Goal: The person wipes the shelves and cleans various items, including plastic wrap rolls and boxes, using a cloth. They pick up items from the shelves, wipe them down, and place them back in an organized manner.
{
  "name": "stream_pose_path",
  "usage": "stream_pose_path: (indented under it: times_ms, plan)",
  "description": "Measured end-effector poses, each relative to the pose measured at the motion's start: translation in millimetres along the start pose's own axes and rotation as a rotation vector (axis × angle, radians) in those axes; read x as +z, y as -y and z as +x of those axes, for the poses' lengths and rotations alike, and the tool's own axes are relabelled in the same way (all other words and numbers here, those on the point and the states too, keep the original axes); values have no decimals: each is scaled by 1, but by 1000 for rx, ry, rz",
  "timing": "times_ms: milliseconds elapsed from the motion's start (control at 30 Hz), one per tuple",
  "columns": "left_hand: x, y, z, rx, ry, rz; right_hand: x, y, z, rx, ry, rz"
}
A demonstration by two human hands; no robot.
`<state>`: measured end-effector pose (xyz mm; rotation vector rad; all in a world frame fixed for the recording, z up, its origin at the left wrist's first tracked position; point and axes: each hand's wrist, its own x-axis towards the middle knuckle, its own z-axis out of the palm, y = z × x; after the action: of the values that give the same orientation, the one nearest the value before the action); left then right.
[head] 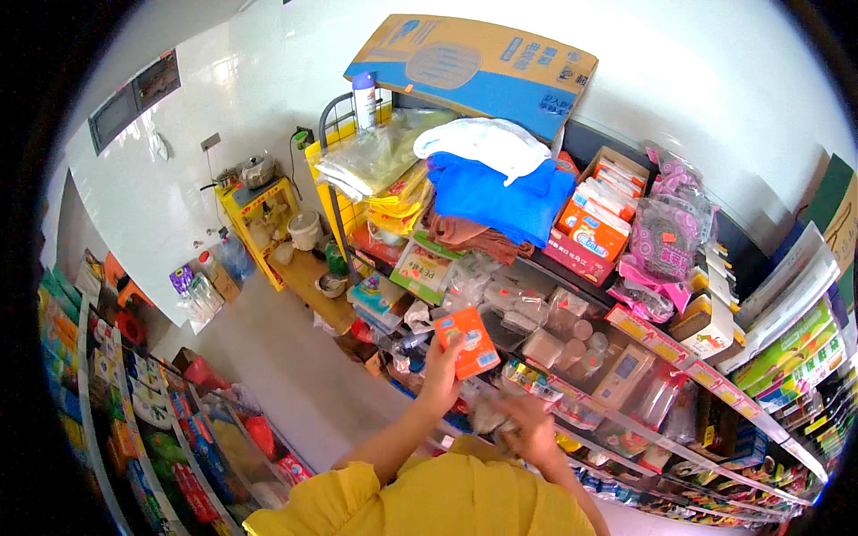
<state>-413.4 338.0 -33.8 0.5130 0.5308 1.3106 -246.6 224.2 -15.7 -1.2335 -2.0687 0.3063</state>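
Note:
My left hand point(441, 376) grips an orange packet point(474, 343), held upright in front of the shelf rack. A small price sticker shows on its face. Lower and to the right, my right hand point(533, 430) is blurred and closed around a greyish cloth point(488, 414). Similar orange packets point(591, 231) stand in an open red carton point(582, 258) on the top shelf. Left of that carton lie a folded blue cloth point(499, 197) and a white cloth point(479, 144). Bagged plastic containers point(523, 301) fill the shelf just behind the held packet.
A large cardboard box point(469, 63) and a spray can point(364, 100) top the rack. Pink-bagged goods point(663, 231) sit right of the carton. Another stocked shelf point(144, 415) runs along the left, across a grey floor aisle point(295, 375). A yellow stand point(258, 228) holds pots.

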Motion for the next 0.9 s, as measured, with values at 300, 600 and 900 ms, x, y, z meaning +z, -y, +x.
stream_pose_path:
  times_ms: [300,600,900]
  plan:
    - [3,17,-37,-105,447,322,-10,5,49,-79,-212,-239]
    - [20,-36,-24,-31,280,-11,30,-23,-17,103,99,-199]
    - [156,-98,35,532,484,334,18,-25,-33,248,-90,-19]
